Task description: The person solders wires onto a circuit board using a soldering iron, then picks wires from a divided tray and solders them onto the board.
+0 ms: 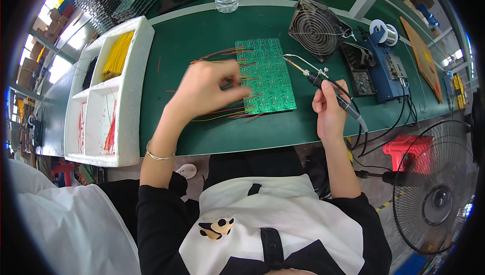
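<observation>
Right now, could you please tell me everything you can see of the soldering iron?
The soldering iron has a slim metal shaft, a black grip and a grey rear section. A thin, curved metal tube runs alongside the shaft toward the tip. The right hand holds it slanted, tip pointing up and left in the picture, by the right edge of the green circuit board panel. Whether the tip touches the panel is unclear.

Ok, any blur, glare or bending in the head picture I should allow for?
Head view, middle: left hand slightly soft, soldering iron crisper; head view, far left: windows washed out to white; head view, toward the rim: edges of the green bench bow, and the corners fall to black.
</observation>
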{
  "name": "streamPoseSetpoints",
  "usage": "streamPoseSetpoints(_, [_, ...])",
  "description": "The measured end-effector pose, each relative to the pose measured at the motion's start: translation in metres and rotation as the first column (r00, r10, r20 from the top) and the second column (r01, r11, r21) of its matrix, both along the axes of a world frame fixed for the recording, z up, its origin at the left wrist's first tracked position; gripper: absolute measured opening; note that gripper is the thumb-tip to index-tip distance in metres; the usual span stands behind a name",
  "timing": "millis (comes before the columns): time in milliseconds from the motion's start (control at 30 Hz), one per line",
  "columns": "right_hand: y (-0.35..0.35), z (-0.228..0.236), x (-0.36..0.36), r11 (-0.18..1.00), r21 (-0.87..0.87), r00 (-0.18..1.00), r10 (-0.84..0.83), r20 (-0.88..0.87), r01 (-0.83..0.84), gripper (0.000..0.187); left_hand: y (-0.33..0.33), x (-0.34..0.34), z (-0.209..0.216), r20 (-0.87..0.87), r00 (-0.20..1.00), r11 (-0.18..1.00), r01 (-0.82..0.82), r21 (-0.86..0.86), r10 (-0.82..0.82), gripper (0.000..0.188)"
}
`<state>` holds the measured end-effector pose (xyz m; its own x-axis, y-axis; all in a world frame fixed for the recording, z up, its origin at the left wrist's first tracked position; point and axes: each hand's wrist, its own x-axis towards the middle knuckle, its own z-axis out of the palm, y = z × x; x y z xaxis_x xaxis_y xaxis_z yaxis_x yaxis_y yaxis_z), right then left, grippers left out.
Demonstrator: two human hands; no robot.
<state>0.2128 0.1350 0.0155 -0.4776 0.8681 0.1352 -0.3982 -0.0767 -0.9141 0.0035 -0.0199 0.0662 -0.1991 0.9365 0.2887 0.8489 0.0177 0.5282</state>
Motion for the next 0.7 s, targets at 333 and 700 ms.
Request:
streamPoseSetpoints(333, [-0.001, -0.002, -0.003, 1.0, 0.026, 1.0, 0.009, 0.021, -0.009, 0.018, 0.007, 0.014, -0.019, -0.024, 0.986, 0.979, 0.164, -0.122, -0.168, 0.037])
streamPoseSetpoints(700, [-0.002, 0.0, -0.005, 0.998, 0.046, 0.998, -0.053, 0.036, 0.052, 0.018, 0.016, 0.001, -0.027, 0.178, 0.984, 0.987, -0.024, 0.159, -0.005, 0.01])
